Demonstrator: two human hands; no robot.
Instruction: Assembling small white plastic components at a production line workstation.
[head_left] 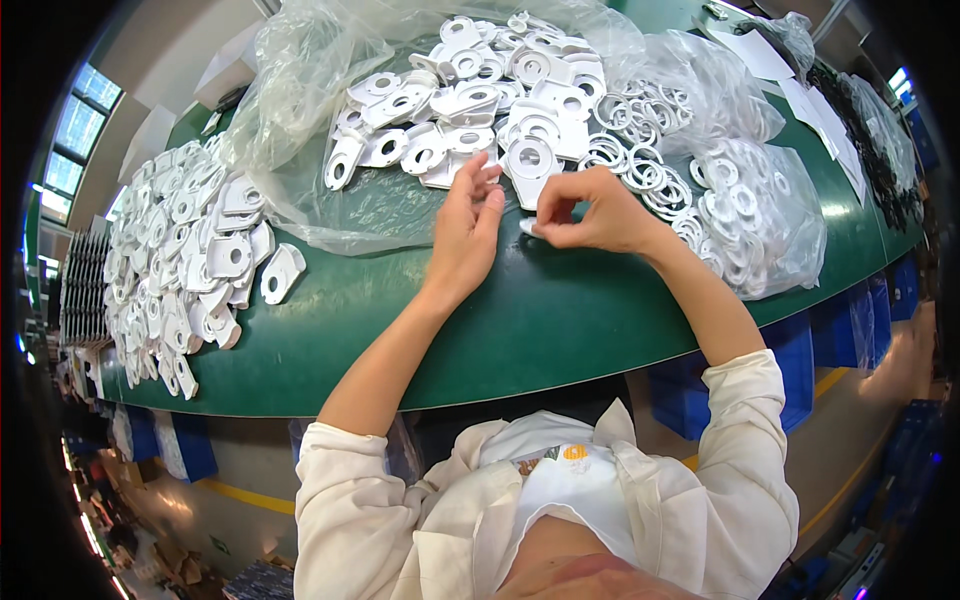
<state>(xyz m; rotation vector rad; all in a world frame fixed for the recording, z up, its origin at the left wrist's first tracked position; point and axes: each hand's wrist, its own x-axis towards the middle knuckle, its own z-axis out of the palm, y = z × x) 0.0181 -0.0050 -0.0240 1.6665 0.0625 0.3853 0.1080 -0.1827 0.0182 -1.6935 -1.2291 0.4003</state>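
My right hand [598,212] is closed in a pinch over the green table. From its fingertips pokes the edge of a small white plastic piece [529,228]; whether it is a ring I cannot tell. Facing it, my left hand [466,232] holds nothing, its fingers loosely stretched and its thumb apart. Just beyond both hands lies a heap of white plastic plates with round holes [465,95]. One white plate [531,160] of that heap lies between the two hands. Loose white rings [640,165] are spread to the right of the heap.
Clear plastic sheeting [300,130] lies under and around the heap. A second pile of holed white plates [185,250] covers the left of the green table [380,310]. A clear bag of rings [755,215] sits at the right. Blue bins [790,370] stand below the front edge.
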